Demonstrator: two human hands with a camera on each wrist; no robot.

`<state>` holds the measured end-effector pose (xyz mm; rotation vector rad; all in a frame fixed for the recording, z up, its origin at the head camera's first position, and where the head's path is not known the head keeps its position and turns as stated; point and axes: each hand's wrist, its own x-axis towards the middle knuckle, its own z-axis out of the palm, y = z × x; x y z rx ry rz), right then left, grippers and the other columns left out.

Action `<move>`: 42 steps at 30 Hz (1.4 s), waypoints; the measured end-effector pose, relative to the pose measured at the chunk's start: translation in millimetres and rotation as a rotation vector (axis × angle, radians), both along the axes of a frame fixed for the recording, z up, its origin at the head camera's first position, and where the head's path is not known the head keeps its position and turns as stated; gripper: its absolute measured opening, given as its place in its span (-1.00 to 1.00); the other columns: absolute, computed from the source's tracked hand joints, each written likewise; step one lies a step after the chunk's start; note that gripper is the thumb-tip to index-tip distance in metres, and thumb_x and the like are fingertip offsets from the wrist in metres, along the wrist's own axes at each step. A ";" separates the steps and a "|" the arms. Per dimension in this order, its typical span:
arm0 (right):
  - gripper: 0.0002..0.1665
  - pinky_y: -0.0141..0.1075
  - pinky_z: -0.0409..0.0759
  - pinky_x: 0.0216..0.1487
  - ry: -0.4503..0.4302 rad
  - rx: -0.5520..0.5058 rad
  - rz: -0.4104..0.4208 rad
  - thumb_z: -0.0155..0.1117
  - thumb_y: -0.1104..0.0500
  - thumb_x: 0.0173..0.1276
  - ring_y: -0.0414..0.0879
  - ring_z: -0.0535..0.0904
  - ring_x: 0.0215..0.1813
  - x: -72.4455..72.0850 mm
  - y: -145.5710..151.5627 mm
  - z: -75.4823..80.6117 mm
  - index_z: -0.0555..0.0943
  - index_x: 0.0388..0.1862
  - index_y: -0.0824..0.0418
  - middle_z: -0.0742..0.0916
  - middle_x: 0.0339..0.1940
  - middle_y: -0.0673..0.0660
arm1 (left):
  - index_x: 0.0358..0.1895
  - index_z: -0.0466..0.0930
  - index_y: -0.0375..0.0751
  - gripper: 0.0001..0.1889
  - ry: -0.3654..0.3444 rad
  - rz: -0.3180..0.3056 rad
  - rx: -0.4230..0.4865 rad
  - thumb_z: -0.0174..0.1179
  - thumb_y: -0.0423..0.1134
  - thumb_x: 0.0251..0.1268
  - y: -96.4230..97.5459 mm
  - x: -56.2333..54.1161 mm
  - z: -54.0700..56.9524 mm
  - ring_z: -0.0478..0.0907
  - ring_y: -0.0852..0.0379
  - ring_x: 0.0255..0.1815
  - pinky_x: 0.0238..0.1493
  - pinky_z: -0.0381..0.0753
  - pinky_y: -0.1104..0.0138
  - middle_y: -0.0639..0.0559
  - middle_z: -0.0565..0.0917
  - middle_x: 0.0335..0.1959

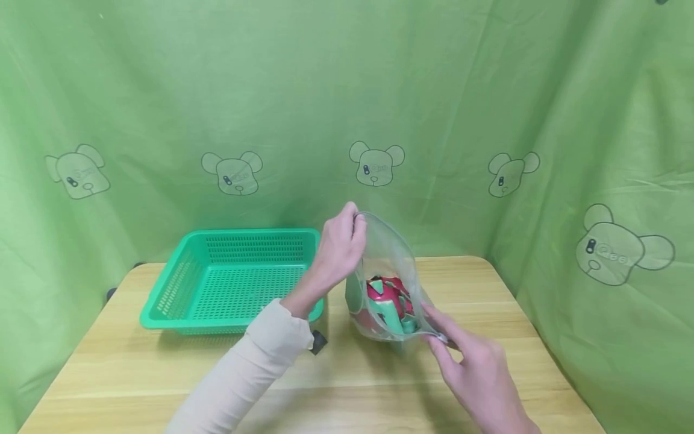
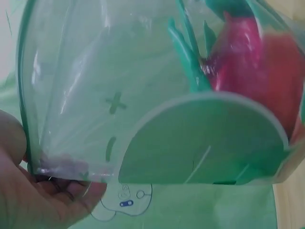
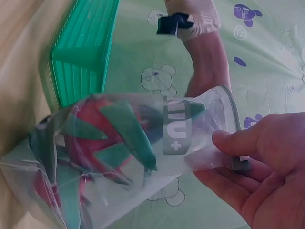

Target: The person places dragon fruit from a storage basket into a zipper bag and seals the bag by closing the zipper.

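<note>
A clear plastic zip bag (image 1: 382,238) stands tilted over the right half of the table, its mouth spread wide. My left hand (image 1: 341,241) pinches the far upper edge of that mouth; in the left wrist view the left hand (image 2: 52,195) has its fingers curled at the bag's corner. With thumb and fingers, my right hand (image 1: 479,364) grips the near edge beside the zip slider (image 3: 241,164). Inside lie shiny pink-red pieces (image 1: 386,292) with green leaf-like parts (image 3: 128,131), resembling dragon fruit. Creased plastic blurs their exact shapes.
A green perforated plastic basket (image 1: 233,324) stands on the left of the wooden table (image 1: 347,401), close to my left forearm. A dark strap end (image 1: 318,342) hangs by the left sleeve. Green curtains (image 1: 303,90) with bear-head prints surround the table.
</note>
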<state>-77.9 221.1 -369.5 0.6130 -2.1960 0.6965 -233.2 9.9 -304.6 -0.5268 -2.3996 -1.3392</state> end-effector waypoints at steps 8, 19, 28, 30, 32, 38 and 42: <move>-0.60 -0.52 0.65 -0.41 -0.003 -0.001 -0.063 0.57 0.51 0.01 -0.02 0.79 -0.43 -13.3 19.5 20.8 0.80 -0.16 0.21 0.84 -0.34 0.10 | -0.28 0.32 -0.13 -0.77 -0.064 -0.061 0.044 -0.19 -0.20 0.66 -12.6 -9.6 -3.5 0.35 0.09 -0.49 -0.47 0.38 0.29 -0.02 0.39 -0.50; -0.65 -0.61 0.63 -0.35 -0.074 -0.032 -0.057 0.51 0.55 0.09 -0.35 0.72 -0.36 -30.6 39.1 45.8 0.81 -0.28 0.13 0.83 -0.38 0.03 | -0.18 0.41 -0.18 -0.78 -0.284 -0.223 0.317 -0.21 -0.22 0.65 -15.0 -19.4 -12.4 0.44 0.08 -0.34 -0.27 0.52 0.28 -0.05 0.51 -0.27; -0.76 -0.64 0.58 -0.42 -0.124 -0.048 -0.118 0.41 0.46 0.28 -0.06 0.80 -0.37 -43.0 45.4 65.8 0.80 -0.23 0.14 0.83 -0.35 0.12 | 0.08 0.35 -0.23 -0.84 -0.421 -0.497 0.434 -0.14 -0.32 0.59 -24.9 -17.6 -14.8 0.44 0.10 -0.16 -0.14 0.53 0.33 -0.02 0.46 -0.15; -0.80 -0.65 0.57 -0.39 -0.145 -0.051 -0.127 0.38 0.42 0.33 0.10 0.80 -0.35 -45.9 44.5 67.5 0.79 -0.21 0.16 0.83 -0.33 0.13 | 0.19 0.28 -0.19 -0.72 -0.436 -0.578 0.397 -0.08 -0.35 0.49 -30.9 -14.8 -16.7 0.44 0.05 -0.09 -0.07 0.56 0.29 -0.07 0.44 -0.07; -0.81 -0.67 0.56 -0.37 -0.162 -0.060 -0.135 0.35 0.41 0.36 0.14 0.80 -0.32 -48.8 43.5 68.5 0.79 -0.20 0.17 0.83 -0.34 0.11 | 0.29 0.19 -0.15 -0.53 -0.444 -0.653 0.354 -0.01 -0.38 0.34 -37.6 -11.4 -18.5 0.46 0.00 -0.02 0.03 0.59 0.22 -0.14 0.42 0.02; -0.84 -0.73 0.52 -0.23 -0.180 -0.091 -0.161 0.35 0.41 0.36 0.11 0.79 -0.32 -54.5 42.6 69.5 0.79 -0.20 0.21 0.83 -0.35 0.14 | 0.48 0.03 -0.08 -0.24 -0.401 -0.798 0.243 0.04 -0.48 0.19 -49.8 -4.1 -22.0 0.55 -0.08 0.00 0.04 0.63 0.14 -0.29 0.38 0.19; -0.85 -0.76 0.49 -0.23 -0.186 -0.098 -0.157 0.36 0.40 0.36 0.17 0.79 -0.31 -56.9 42.9 70.0 0.79 -0.18 0.24 0.83 -0.32 0.21 | 0.47 0.15 -0.13 -0.35 -0.310 -0.727 0.203 0.09 -0.52 0.36 -50.2 -2.2 -22.8 0.58 -0.07 0.04 0.06 0.68 0.14 -0.26 0.44 0.12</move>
